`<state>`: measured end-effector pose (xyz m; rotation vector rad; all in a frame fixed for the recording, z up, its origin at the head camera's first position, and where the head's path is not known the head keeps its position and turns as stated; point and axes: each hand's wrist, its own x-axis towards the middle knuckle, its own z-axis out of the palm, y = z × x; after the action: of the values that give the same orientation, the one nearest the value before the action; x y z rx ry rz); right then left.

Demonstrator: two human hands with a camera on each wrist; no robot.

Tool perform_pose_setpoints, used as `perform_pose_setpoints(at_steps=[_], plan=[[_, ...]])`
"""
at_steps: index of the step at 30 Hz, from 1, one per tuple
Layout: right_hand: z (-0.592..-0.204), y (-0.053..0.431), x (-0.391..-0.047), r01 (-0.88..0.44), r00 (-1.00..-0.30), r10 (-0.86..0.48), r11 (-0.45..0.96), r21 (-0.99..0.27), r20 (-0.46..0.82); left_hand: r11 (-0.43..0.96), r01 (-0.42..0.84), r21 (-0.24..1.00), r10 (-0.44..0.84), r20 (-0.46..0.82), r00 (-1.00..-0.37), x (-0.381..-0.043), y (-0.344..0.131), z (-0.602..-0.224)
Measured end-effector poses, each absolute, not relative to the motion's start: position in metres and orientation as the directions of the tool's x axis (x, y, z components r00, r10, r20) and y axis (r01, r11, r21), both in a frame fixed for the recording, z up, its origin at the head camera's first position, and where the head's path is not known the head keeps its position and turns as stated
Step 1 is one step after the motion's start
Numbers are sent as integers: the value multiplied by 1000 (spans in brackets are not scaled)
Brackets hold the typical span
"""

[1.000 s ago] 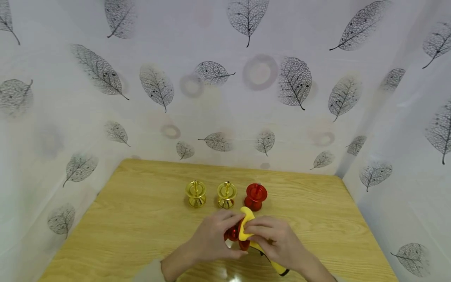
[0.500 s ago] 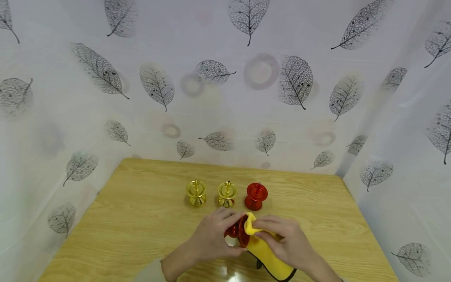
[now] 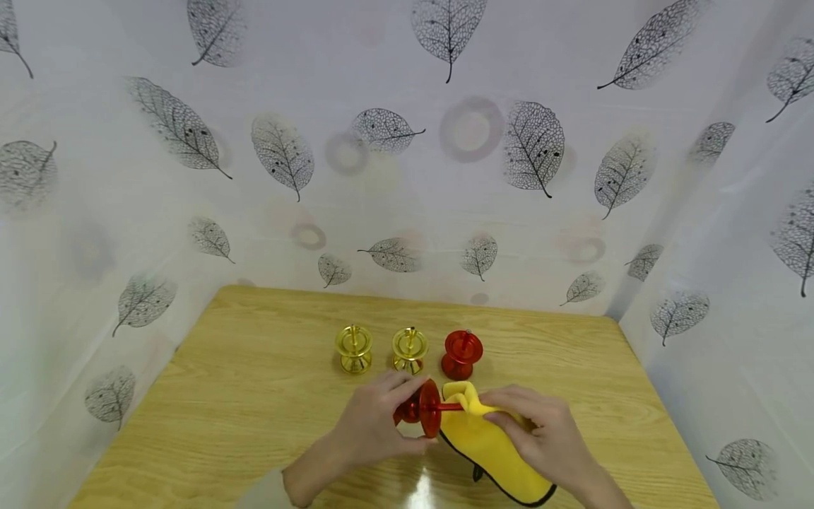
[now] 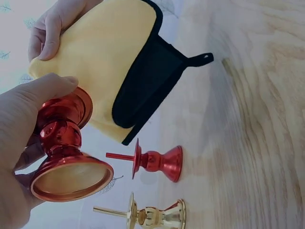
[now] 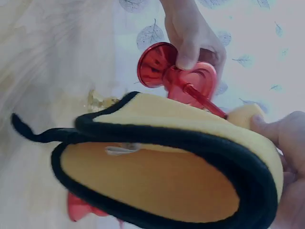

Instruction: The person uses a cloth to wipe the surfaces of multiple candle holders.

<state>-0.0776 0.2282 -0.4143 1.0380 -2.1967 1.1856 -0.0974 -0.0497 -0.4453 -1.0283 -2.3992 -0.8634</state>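
Observation:
My left hand [image 3: 369, 420] grips a shiny red candle holder [image 3: 429, 410] by its stem and base, tilted on its side with its pin toward the right. In the left wrist view the candle holder's hollow base [image 4: 71, 181] faces the camera. My right hand [image 3: 540, 433] pinches a yellow cloth mitt [image 3: 499, 452] with black edging and a loop. A fold of the mitt touches the tip of the pin, so the tip is covered. The mitt's open mouth [image 5: 152, 183] faces the right wrist camera, while the rest of the mitt hangs below the hand.
Behind the hands, a second red candle holder [image 3: 461, 360] and two gold ones, a middle one [image 3: 409, 346] and a left one [image 3: 354, 346], stand upright in a row on the wooden table [image 3: 254, 403]. A white leaf-patterned curtain [image 3: 394, 191] borders the back and sides.
The right hand has drawn the mitt rightward along the pin, baring the dish and most of the pin. The left hand and its candle holder have shifted slightly left.

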Motion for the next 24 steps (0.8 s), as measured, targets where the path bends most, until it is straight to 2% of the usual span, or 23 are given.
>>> perform_pose_setpoints(at_steps=[5, 12, 20, 24], plan=[[-427, 221, -79, -769, -634, -255, 305, -561, 730, 517, 689, 508, 445, 528, -723, -96, -46, -445], [-449, 202, -78, -784, -615, -55, 147, -603, 787, 405, 594, 695, 348, 484, -803, -93, -39, -447], [-458, 189, -72, -688, -721, -2, 123, -716, 693, 311, 523, 794, 300, 440, -847, -92, -37, -448], [-461, 187, -72, -692, -720, -61, 143, -708, 691, 305, 521, 798, 301, 438, -847, -92, -37, -447]])
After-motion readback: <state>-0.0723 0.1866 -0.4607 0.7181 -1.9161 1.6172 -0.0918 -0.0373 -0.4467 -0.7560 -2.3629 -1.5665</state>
